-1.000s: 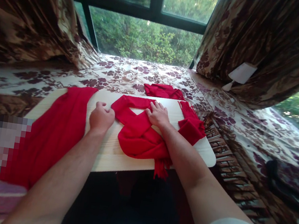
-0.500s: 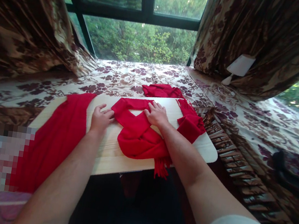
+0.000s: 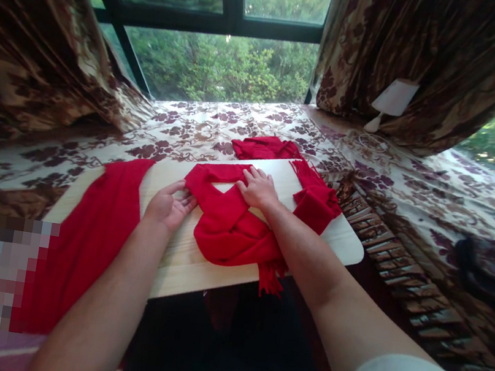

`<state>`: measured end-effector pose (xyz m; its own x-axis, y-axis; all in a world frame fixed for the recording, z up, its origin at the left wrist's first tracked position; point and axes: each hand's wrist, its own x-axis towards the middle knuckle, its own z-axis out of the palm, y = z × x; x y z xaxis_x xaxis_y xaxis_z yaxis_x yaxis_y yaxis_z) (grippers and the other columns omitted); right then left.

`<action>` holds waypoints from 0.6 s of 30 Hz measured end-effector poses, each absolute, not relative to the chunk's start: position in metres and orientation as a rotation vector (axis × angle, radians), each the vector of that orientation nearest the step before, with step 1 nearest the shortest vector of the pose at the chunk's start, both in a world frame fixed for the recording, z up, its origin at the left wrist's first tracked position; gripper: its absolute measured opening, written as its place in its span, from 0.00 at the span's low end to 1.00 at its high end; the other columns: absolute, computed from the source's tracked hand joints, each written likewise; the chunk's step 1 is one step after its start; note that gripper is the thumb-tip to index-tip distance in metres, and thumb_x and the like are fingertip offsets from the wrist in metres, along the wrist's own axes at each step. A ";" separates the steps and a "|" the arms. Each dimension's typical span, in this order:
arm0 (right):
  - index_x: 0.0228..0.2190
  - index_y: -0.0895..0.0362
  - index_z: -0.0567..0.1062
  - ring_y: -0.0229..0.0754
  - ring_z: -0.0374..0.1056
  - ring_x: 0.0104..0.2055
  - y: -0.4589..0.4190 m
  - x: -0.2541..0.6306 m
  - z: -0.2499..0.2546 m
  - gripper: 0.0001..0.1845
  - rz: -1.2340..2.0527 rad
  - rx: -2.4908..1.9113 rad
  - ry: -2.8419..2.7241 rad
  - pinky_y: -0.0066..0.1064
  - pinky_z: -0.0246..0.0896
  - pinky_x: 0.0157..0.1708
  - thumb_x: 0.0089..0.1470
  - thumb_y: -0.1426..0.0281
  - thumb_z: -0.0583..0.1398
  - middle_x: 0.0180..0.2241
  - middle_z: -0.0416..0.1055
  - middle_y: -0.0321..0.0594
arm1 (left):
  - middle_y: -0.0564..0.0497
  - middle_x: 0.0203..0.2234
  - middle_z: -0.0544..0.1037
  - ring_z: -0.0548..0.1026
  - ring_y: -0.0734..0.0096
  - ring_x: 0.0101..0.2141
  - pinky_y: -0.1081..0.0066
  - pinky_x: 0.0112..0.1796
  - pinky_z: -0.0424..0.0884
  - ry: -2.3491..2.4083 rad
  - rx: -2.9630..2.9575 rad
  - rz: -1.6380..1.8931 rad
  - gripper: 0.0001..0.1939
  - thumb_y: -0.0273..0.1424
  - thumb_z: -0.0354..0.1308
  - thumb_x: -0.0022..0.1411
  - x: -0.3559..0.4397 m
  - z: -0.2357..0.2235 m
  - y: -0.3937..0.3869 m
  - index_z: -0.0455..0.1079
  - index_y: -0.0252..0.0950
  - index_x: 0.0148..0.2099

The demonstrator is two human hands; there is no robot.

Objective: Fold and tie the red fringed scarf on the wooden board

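A red fringed scarf [image 3: 225, 207] lies looped and folded over itself on a pale wooden tabletop [image 3: 188, 273], its tassels hanging past the near edge. My right hand [image 3: 257, 188] rests flat on the scarf's upper right part, fingers spread. At the loop's left side is my left hand [image 3: 172, 206], palm turned up and fingers stretched out, the tips at the scarf's edge. More red fabric [image 3: 107, 220] drapes over the table's left end. Another bunched red piece with fringe [image 3: 317, 202] sits at the right, partly behind my right forearm.
A red cloth [image 3: 266, 148] lies beyond the table's far edge on a flower-patterned cover [image 3: 190, 130]. A small white lamp [image 3: 395, 97] with a cord stands at the back right. Patterned curtains [image 3: 390, 39] flank the window. A dark object [image 3: 490, 271] lies at the right.
My left hand has rolled from palm down to palm up beside the loop's left edge. My right hand stays on the scarf. The view has shifted slightly.
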<state>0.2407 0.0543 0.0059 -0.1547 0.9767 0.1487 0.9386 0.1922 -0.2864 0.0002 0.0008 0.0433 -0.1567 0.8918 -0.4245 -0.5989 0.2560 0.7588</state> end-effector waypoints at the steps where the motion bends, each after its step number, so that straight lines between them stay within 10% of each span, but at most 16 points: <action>1: 0.66 0.51 0.61 0.54 0.43 0.72 0.054 0.241 0.006 0.33 0.178 -1.815 -2.172 0.55 0.37 0.68 0.66 0.51 0.46 0.71 0.50 0.43 | 0.46 0.35 0.78 0.79 0.69 0.33 0.72 0.34 0.78 1.095 0.355 1.338 0.08 0.23 0.57 0.57 0.002 0.044 0.002 0.70 0.37 0.41; 18: 0.66 0.52 0.60 0.54 0.43 0.72 0.053 0.241 0.007 0.34 0.171 -1.813 -2.175 0.54 0.37 0.68 0.65 0.50 0.47 0.71 0.49 0.43 | 0.45 0.38 0.80 0.78 0.58 0.50 0.61 0.50 0.77 1.004 0.466 1.617 0.10 0.29 0.55 0.52 0.019 0.027 0.053 0.70 0.37 0.39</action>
<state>0.2409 0.0533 0.0068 -0.1557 0.9756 0.1547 0.9393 0.1947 -0.2825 0.0185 0.0530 0.0271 -0.3009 0.9316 -0.2039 -0.5955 -0.0165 0.8032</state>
